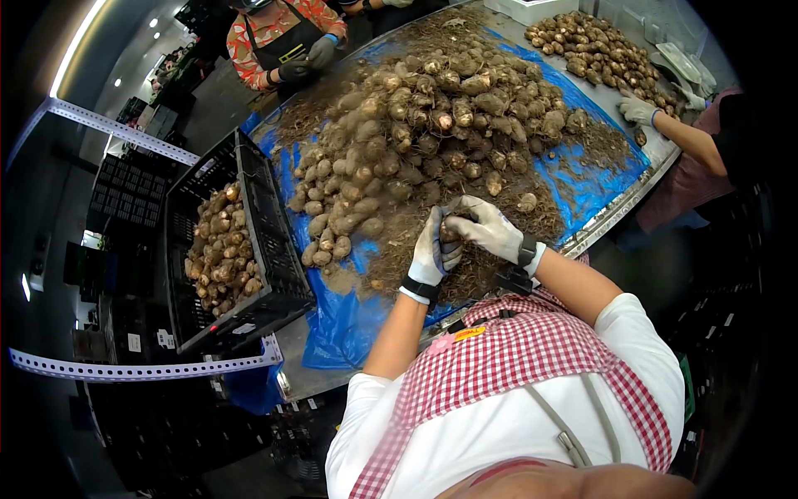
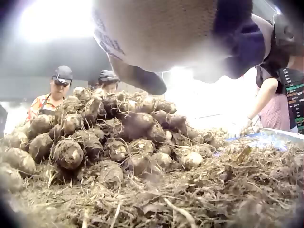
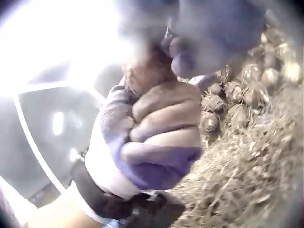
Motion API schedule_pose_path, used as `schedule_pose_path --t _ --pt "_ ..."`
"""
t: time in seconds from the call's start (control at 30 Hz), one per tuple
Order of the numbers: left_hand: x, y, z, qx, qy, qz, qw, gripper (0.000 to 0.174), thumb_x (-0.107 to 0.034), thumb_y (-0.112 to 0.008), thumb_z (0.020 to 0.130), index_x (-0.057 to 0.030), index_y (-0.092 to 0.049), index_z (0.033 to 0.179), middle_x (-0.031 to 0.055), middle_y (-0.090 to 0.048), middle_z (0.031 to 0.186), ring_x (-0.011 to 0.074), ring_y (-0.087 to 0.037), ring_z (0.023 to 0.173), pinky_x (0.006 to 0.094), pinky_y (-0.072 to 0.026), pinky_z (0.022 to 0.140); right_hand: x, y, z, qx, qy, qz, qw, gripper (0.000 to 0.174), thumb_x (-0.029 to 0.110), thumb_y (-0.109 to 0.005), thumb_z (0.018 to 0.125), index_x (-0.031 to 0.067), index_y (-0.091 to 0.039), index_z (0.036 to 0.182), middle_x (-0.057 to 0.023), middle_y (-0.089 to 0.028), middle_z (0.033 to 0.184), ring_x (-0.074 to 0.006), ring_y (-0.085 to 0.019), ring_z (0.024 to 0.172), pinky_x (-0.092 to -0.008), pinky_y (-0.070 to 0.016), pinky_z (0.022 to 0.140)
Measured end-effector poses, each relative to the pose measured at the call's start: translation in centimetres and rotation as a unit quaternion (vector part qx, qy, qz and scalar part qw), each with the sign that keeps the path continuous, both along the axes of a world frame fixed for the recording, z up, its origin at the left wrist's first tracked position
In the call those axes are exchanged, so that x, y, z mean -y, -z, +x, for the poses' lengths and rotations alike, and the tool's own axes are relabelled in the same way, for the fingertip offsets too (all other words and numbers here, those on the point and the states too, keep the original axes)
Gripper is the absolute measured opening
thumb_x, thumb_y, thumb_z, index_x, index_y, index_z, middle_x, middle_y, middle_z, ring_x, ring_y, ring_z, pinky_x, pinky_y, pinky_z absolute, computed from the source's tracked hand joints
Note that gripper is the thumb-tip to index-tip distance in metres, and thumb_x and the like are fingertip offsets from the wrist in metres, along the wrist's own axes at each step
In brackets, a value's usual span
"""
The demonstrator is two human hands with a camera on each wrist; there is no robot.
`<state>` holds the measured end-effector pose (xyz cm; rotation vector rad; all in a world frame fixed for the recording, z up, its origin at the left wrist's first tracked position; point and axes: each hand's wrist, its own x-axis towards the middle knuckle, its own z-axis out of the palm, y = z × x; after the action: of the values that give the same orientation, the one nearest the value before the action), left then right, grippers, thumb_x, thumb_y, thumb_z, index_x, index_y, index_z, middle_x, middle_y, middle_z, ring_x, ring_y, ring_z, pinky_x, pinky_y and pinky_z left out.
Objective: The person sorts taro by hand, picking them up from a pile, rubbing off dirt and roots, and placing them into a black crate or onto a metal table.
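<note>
A brown root tuber [image 1: 450,234] is between two gloved hands over the heap's near edge. The left hand [image 1: 431,254] grips it with curled fingers; the right wrist view shows this left hand [image 3: 159,135] wrapped round the lower part of the reddish-brown tuber [image 3: 147,73]. From the other side the right hand [image 1: 490,230] bends its fingers over the tuber's top; up close it is blurred [image 3: 213,35]. Behind them rises a large pile of rooty tubers [image 1: 432,108], seen also in the left wrist view [image 2: 109,137].
A black crate [image 1: 287,241] of tubers stands at the left of the table. Blue sheeting [image 1: 332,341] and loose root debris [image 1: 399,266] lie under the pile. Another person [image 1: 274,41] stands at the far left; a gloved worker [image 1: 706,150] handles tubers [image 1: 594,54] at the right.
</note>
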<state>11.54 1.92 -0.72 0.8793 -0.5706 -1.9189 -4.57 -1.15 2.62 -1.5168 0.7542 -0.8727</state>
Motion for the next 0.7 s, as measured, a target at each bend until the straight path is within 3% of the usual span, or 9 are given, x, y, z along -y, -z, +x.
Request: schedule_pose_path --t 0.07,0.17,0.27,0.3,0.33,0.43,0.57,0.67,0.7 --pt "-0.4 -0.4 -0.4 0.030 -0.020 -0.044 0.998 0.050 -0.059 -0.040 0.096 -0.0122 -0.055 0.090 -0.0026 -0.043 0.056 0.0081 -0.031 0.037 0.0237 -0.0230 0.034 -0.5 -0.3 0.3 0.081 0.027 0.098 0.991 0.049 0.035 -0.060 0.091 -0.0079 -0.052 0.114 -0.0101 -0.064 0.102 -0.0166 -0.059 0.086 -0.0315 -0.0501 0.081" --pt "-1.1 0.2 -0.9 0.064 -0.056 -0.120 0.989 0.048 -0.058 -0.041 0.096 -0.0125 -0.054 0.105 -0.0003 -0.051 0.066 0.0079 -0.033 0.038 0.0231 -0.0249 0.034 0.3 0.9 0.6 -0.015 0.108 -0.004 0.994 0.046 0.033 -0.060 0.091 -0.0083 -0.054 0.110 -0.0139 -0.066 0.096 -0.0186 -0.061 0.080 -0.0324 -0.0506 0.074" --pt "-1.7 0.6 -0.4 -0.017 -0.047 -0.069 0.996 0.049 -0.056 -0.043 0.096 -0.0134 -0.052 0.118 0.0020 -0.057 0.073 0.0088 -0.036 0.039 0.0221 -0.0277 0.035 1.7 0.8 0.3 -0.215 0.050 -0.025 0.975 0.041 0.032 -0.060 0.090 -0.0072 -0.056 0.103 -0.0212 -0.065 0.086 -0.0276 -0.064 0.076 -0.0357 -0.0497 0.067" --pt "-1.7 1.0 -0.2 -0.063 -0.045 -0.035 0.996 0.049 -0.056 -0.043 0.096 -0.0137 -0.051 0.120 0.0023 -0.057 0.073 0.0091 -0.036 0.039 0.0219 -0.0284 0.035 2.1 3.2 0.8 -0.243 0.072 -0.110 0.961 0.033 0.029 -0.059 0.089 -0.0041 -0.057 0.091 -0.0248 -0.060 0.077 -0.0378 -0.062 0.074 -0.0417 -0.0480 0.063" --pt "-1.3 1.8 0.4 -0.180 0.013 -0.055 0.982 0.056 -0.054 -0.046 0.095 -0.0147 -0.044 0.135 0.0037 -0.058 0.073 0.0100 -0.036 0.039 0.0222 -0.0302 0.035 2.3 4.0 0.6 -0.287 0.059 -0.194 0.936 0.030 0.027 -0.058 0.089 -0.0028 -0.056 0.087 -0.0238 -0.060 0.076 -0.0396 -0.061 0.074 -0.0439 -0.0479 0.063" --pt "-1.6 1.3 0.7 -0.225 -0.013 -0.117 0.967 0.062 -0.052 -0.048 0.095 -0.0153 -0.036 0.143 0.0047 -0.059 0.074 0.0101 -0.037 0.042 0.0231 -0.0316 0.037 2.6 5.6 -1.1 -0.372 0.021 -0.293 0.880 0.024 0.022 -0.058 0.089 -0.0001 -0.052 0.081 -0.0211 -0.057 0.072 -0.0404 -0.060 0.073 -0.0477 -0.0474 0.064" --pt "-0.9 2.9 1.6 -0.185 -0.010 -0.179 0.966 0.069 -0.050 -0.056 0.091 -0.0123 -0.034 0.144 0.0064 -0.061 0.078 0.0118 -0.040 0.047 0.0249 -0.0353 0.041 3.1 9.3 -2.3 -0.210 0.101 -0.382 0.894 0.035 0.030 -0.056 0.092 -0.0031 -0.050 0.101 -0.0199 -0.061 0.090 -0.0312 -0.063 0.084 -0.0408 -0.0497 0.072" --pt "-0.6 2.4 0.6 -0.065 -0.054 -0.151 0.985 0.070 -0.045 -0.062 0.089 -0.0099 -0.035 0.143 0.0030 -0.059 0.086 0.0139 -0.051 0.061 0.0261 -0.0417 0.050 1.5 0.8 -2.2 -0.228 -0.043 0.097 0.968 0.040 0.035 -0.054 0.094 -0.0048 -0.051 0.100 -0.0169 -0.061 0.091 -0.0239 -0.063 0.088 -0.0360 -0.0494 0.074" --pt "-0.4 2.4 0.2 -0.020 -0.065 -0.154 0.986 0.068 -0.043 -0.062 0.090 -0.0094 -0.035 0.142 0.0023 -0.059 0.089 0.0143 -0.053 0.065 0.0264 -0.0434 0.052 0.7 -0.8 -2.0 -0.231 -0.048 0.045 0.971 0.040 0.035 -0.052 0.096 -0.0049 -0.052 0.094 -0.0147 -0.062 0.090 -0.0219 -0.063 0.080 -0.0349 -0.0490 0.069"
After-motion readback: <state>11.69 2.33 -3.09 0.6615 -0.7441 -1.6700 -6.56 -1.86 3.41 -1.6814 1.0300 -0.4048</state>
